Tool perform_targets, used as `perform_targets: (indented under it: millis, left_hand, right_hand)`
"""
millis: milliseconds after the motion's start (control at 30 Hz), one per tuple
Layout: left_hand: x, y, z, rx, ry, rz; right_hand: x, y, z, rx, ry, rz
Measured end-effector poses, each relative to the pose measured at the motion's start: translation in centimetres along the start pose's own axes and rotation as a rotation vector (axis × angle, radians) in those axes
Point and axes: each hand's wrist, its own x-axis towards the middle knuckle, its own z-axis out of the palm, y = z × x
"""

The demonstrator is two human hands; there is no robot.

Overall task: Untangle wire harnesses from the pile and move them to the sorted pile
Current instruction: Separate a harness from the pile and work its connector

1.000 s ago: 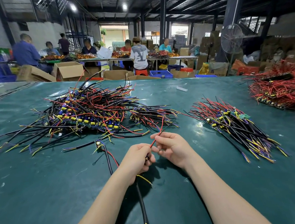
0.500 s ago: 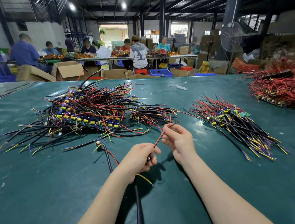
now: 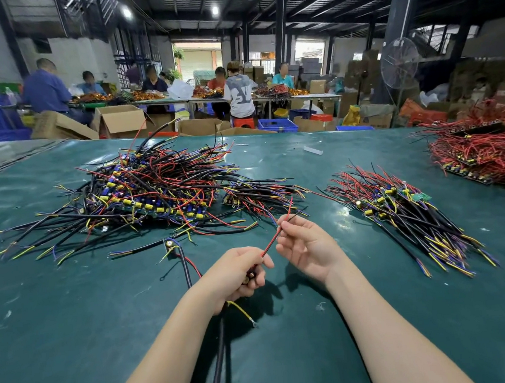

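your left hand, low centre of the frame, is curled round one wire harness; your right hand pinches its red lead just beside. the tangled pile lies upper left, the sorted pile centre right.

Factory assembly hall; large table under dark green sheet heaped with tangled pile of black, red and yellow wire harnesses; workers seated along long far table; open brown cardboard boxes; blue plastic crates; bare steel roof beams; round-caged pedestal fan.
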Motion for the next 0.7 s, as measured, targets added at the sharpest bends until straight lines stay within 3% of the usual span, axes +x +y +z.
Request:
perform_targets:
  millis: [167,333,467,700]
  left_hand:
    - [0.0,-0.2,-0.3,-0.062,-0.068,0.021]
    - [0.0,-0.1,-0.2,-0.057,-0.076,0.016]
    - [0.0,0.1,0.0,0.013,-0.047,-0.001]
    - [0.4,-0.2,0.9,0.039,0.184,0.017]
  right_hand:
    - [-0.3,0.0,0.2,0.104,-0.056,0.007]
    - [0.5,0.3,-0.1,-0.038,0.148,-0.120]
    - [0.7,0.4,-0.1,-0.151,0.192,-0.168]
    - [0.6,0.1,0.0,-0.370,0.253,-0.141]
